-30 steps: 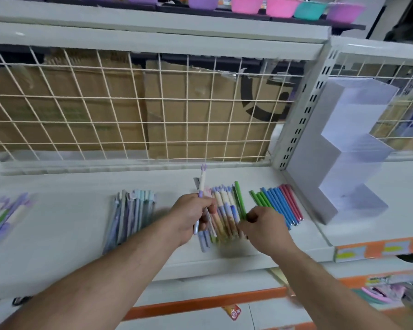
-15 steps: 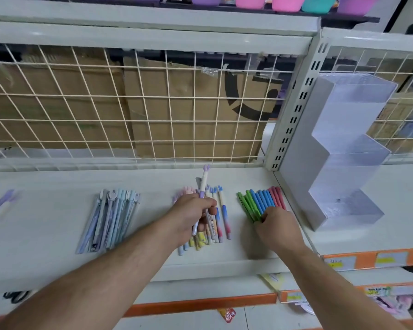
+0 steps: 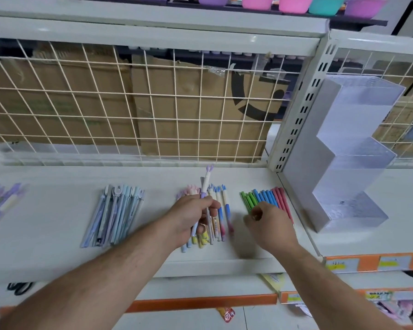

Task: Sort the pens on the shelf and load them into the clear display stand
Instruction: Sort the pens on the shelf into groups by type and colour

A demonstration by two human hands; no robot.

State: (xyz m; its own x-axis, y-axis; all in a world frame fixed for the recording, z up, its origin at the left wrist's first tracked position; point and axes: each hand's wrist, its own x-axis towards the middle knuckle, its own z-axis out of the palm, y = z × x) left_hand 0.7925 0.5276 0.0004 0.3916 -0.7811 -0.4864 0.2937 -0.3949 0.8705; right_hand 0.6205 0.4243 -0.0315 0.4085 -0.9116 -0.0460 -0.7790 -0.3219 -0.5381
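My left hand (image 3: 196, 217) grips a purple-topped pen (image 3: 205, 184) that points up and away, above a pile of pastel pens (image 3: 224, 210) in the middle of the white shelf (image 3: 57, 234). To its right, my right hand (image 3: 270, 225) lies with bent fingers over the near ends of a sorted row of green, blue and red pens (image 3: 265, 197); its fingertips are hidden. The clear stepped display stand (image 3: 343, 163) stands upright just right of that row, on the neighbouring shelf section, with no pens visible in it.
A pile of light-blue pens (image 3: 115, 215) lies left of centre, and purple pens (image 3: 0, 203) lie at the far left edge. A wire grid (image 3: 129, 103) with cardboard behind closes the back. A slotted upright post (image 3: 298, 115) separates the shelf sections.
My right hand carried a green pen from the pastel pile to the green, blue and red row and now rests on that row. My left hand kept hold of the purple-topped pen.
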